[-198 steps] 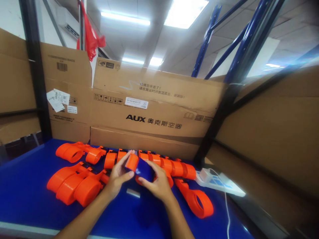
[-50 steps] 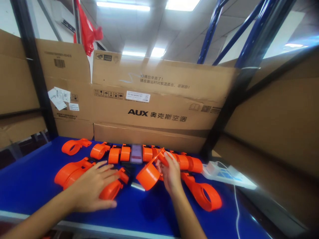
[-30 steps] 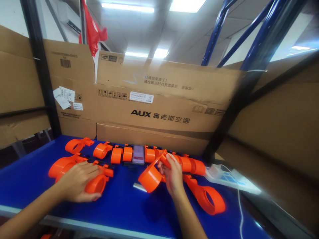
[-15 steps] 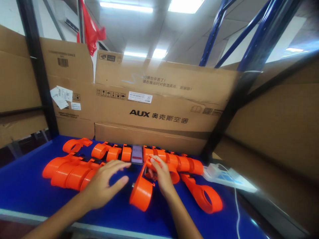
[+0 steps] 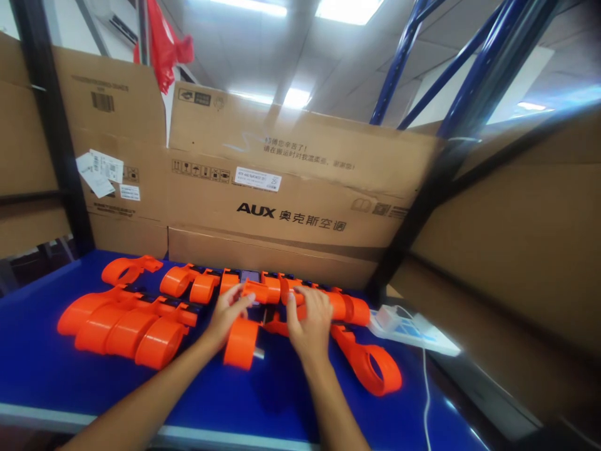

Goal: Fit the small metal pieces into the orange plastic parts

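Note:
In the head view, my left hand [image 5: 228, 318] is closed on the upper end of a glossy orange looped strap [image 5: 240, 344]. Its thumb lies across the strap's top end. The wide loop hangs below the fingers, with a small silvery metal piece [image 5: 258, 354] showing at its side. Just to the right, my right hand [image 5: 310, 322] is raised with thumb and fingers apart, and nothing shows in its grip. Behind it lies another orange strap, partly hidden by the hand. To the right rests a single orange looped strap [image 5: 375, 369] on the blue tabletop [image 5: 197, 401].
Several orange straps [image 5: 126, 332] stand in a row at left, others along the back. A phone [image 5: 250, 275] lies among the back row. At right is a white power strip [image 5: 422, 332] with a cable. A cardboard panel [image 5: 282, 244] and dark posts [image 5: 408, 232] border the table.
The orange strap has passed from my right hand to my left and turned. My right hand has let go and opened. The view has shifted slightly.

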The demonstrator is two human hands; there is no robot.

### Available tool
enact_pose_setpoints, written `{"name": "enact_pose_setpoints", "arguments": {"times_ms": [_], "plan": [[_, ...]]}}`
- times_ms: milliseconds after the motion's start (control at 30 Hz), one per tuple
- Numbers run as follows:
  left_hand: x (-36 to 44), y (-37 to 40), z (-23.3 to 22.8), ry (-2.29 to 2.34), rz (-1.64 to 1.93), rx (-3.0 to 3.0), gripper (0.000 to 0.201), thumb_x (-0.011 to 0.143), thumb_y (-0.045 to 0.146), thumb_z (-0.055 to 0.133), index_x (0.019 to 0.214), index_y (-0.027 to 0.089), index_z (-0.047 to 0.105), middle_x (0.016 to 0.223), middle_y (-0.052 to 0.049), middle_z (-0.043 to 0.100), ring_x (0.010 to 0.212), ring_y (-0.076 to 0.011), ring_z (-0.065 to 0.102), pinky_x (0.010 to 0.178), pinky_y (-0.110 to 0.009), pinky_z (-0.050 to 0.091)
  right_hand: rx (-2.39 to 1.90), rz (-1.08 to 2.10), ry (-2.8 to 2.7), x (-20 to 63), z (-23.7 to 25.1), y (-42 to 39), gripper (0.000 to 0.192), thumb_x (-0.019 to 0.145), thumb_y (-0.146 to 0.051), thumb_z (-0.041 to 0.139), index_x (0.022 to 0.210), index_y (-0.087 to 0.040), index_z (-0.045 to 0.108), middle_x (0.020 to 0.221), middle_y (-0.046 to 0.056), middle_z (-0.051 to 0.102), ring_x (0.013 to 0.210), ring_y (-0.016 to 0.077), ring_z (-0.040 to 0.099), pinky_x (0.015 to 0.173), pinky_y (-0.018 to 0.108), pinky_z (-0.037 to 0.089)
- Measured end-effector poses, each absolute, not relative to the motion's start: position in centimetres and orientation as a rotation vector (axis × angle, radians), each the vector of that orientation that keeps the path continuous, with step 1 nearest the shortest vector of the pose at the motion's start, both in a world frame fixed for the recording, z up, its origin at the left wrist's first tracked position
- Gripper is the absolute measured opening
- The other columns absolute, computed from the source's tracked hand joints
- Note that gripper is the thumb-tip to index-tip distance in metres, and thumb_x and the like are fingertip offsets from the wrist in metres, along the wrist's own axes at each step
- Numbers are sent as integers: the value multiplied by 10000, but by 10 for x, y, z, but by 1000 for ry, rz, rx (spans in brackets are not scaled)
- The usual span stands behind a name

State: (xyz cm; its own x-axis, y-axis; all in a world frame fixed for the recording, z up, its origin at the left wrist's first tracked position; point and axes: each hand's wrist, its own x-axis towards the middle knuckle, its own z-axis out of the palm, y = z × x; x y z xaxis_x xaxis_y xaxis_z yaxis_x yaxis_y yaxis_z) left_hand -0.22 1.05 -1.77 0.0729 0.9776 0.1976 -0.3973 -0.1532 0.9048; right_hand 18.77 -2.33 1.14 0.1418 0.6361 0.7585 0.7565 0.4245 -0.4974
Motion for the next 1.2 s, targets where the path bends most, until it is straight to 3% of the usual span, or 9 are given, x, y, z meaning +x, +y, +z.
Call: {"name": "enact_pose_setpoints", "arguments": {"times_ms": [167, 333, 600, 700, 800, 900, 967, 1067, 1200], "plan": [[-17, 25, -31, 776, 1555, 899, 366, 672, 494, 801, 762, 198, 605, 617, 35, 599, 465, -91, 524, 474, -218, 408, -1791, -346, -1610, 201, 8, -19, 395, 847, -486, 612, 1129, -213, 660, 1258, 179, 602, 1187, 408, 487, 921, 606, 347], [-17, 27, -32, 764, 1574, 878, 345, 671, 447, 813, 770, 196, 598, 636, 27, 612, 472, -91, 522, 477, -218, 423, -1982, -253, -1627, 208, 4, -20, 505, 842, -492, 606, 1257, -205, 596, 1209, 180, 565, 1095, 374, 562, 800, 476, 451], [-12, 22, -34, 780, 1553, 955, 364, 686, 460, 805, 812, 191, 596, 683, 37, 605, 489, -78, 497, 462, -192, 384, -1670, -146, -1709, 195, 0, -20, 420, 862, -548, 587, 1100, -204, 635, 1123, 123, 606, 1052, 294, 596, 864, 384, 474], [-11, 21, -35, 783, 1527, 966, 374, 681, 467, 807, 823, 189, 601, 686, 36, 609, 495, -80, 506, 474, -190, 392, -1468, 16, -1532, 202, 7, -17, 461, 913, -605, 458, 979, -193, 653, 1038, 117, 655, 1006, 275, 611, 891, 396, 474], [-11, 20, -36, 786, 1518, 961, 379, 678, 472, 808, 831, 188, 607, 685, 33, 616, 502, -82, 517, 488, -188, 403, -1246, 230, -1088, 223, 15, -13, 560, 969, -585, 256, 907, -179, 636, 894, 93, 680, 830, 230, 637, 732, 345, 517], [-11, 19, -35, 788, 1512, 952, 381, 675, 468, 812, 837, 188, 611, 680, 35, 615, 497, -78, 519, 489, -184, 407, -1176, 362, -855, 246, 16, -11, 489, 952, -538, 291, 878, -178, 613, 714, 29, 630, 605, 187, 604, 544, 286, 490], [-10, 18, -34, 785, 1497, 942, 376, 676, 466, 816, 817, 189, 605, 665, 41, 607, 477, -72, 510, 476, -183, 405, -1270, 389, -952, 258, 13, -14, 404, 930, -470, 355, 810, -186, 616, 634, 13, 616, 549, 182, 595, 523, 276, 479], [-9, 17, -33, 778, 1487, 921, 374, 678, 465, 818, 793, 191, 591, 662, 48, 604, 455, -68, 506, 458, -184, 405, -1627, 237, -1276, 265, 5, -20, 315, 898, -354, 438, 740, -194, 658, 670, 58, 688, 653, 217, 653, 594, 281, 468], [-9, 18, -33, 784, 1487, 897, 385, 664, 456, 832, 816, 194, 594, 687, 44, 624, 456, -69, 516, 451, -184, 412, -2009, 22, -1590, 263, -5, -23, 246, 855, -196, 503, 916, -187, 741, 886, 116, 758, 880, 268, 701, 700, 285, 438]]}}
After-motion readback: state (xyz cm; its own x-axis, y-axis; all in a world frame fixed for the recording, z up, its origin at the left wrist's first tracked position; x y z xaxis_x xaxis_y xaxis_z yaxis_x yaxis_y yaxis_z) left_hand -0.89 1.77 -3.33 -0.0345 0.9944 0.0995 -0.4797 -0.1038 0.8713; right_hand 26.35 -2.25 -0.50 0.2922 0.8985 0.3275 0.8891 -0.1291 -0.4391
